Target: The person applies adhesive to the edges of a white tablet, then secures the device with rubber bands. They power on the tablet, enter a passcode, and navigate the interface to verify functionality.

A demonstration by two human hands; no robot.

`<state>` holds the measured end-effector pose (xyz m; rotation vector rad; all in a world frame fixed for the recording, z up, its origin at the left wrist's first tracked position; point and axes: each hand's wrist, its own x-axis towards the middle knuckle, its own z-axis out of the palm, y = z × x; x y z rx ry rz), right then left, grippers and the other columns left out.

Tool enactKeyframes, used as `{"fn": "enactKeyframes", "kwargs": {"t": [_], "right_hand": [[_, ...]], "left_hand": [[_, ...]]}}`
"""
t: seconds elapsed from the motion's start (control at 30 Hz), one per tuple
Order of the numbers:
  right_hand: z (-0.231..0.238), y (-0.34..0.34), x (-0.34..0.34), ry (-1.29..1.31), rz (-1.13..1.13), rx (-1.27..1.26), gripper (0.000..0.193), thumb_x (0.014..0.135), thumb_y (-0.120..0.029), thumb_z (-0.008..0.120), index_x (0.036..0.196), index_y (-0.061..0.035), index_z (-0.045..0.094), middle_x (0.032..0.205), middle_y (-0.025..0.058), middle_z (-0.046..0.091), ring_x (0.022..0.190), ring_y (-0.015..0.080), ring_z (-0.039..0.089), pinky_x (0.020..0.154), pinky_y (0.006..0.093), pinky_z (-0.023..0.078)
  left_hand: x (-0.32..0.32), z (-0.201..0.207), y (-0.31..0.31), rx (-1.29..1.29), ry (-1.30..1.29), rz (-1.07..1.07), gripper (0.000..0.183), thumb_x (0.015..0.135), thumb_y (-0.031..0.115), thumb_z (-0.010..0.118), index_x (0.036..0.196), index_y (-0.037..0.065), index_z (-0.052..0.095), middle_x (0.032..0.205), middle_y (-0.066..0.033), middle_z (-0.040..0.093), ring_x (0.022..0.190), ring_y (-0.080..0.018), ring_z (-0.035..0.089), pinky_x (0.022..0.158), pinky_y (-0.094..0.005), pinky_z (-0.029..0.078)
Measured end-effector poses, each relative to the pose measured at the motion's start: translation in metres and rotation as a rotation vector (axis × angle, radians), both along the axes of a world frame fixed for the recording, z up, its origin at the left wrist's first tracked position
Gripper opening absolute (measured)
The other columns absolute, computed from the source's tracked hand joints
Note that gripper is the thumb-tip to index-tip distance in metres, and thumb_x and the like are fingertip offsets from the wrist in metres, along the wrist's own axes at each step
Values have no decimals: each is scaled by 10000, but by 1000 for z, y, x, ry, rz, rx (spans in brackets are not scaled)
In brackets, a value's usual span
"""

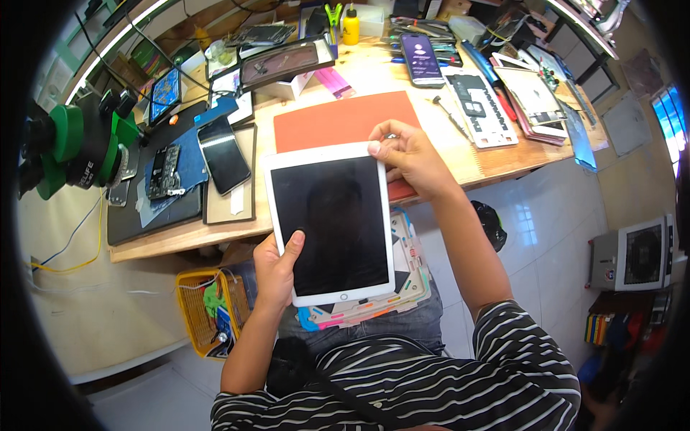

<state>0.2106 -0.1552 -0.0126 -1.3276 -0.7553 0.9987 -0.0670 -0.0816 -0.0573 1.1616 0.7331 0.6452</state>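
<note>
A white-framed tablet (332, 223) with a dark screen is held upright over my lap, its round button at the lower edge. My left hand (277, 269) grips its lower left side, thumb on the front and fingers behind. At the upper right corner, my right hand (411, 154) pinches the edge between thumb and bent fingers. Behind the tablet's top an orange-red mat (345, 122) lies on the wooden workbench (266, 136). Beneath the tablet, a pale tray-like board (413, 276) with coloured edge pieces rests on my thighs.
A green-and-black microscope (79, 147) stands at the left. Near it lie a black phone (223, 154) and loose boards. A lit phone (422, 61), a screwdriver (451, 118), a white device frame (480, 108) and stacked panels (532, 97) sit at the right. A yellow basket (194, 316) is below the bench.
</note>
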Motion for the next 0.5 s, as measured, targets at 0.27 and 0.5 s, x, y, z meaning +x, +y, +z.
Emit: {"fn": "enactKeyframes", "kwargs": {"t": [0.27, 0.5], "right_hand": [[3, -1, -8, -53, -67, 2, 175, 951, -153, 702, 1053, -56, 599, 808, 2, 673, 705, 46, 641, 562, 182, 525], [4, 0, -11, -40, -90, 2, 172, 955, -124, 693, 1050, -13, 601, 777, 17, 666, 694, 56, 636, 599, 221, 568]], "left_hand": [[-3, -4, 0, -27, 11, 0, 199, 979, 187, 697, 1043, -1, 709, 919, 11, 676, 821, -41, 551, 762, -225, 455], [-3, -2, 2, -109, 3, -28, 180, 979, 215, 700, 950, 38, 704, 836, 45, 633, 758, -24, 504, 705, -218, 422]]}}
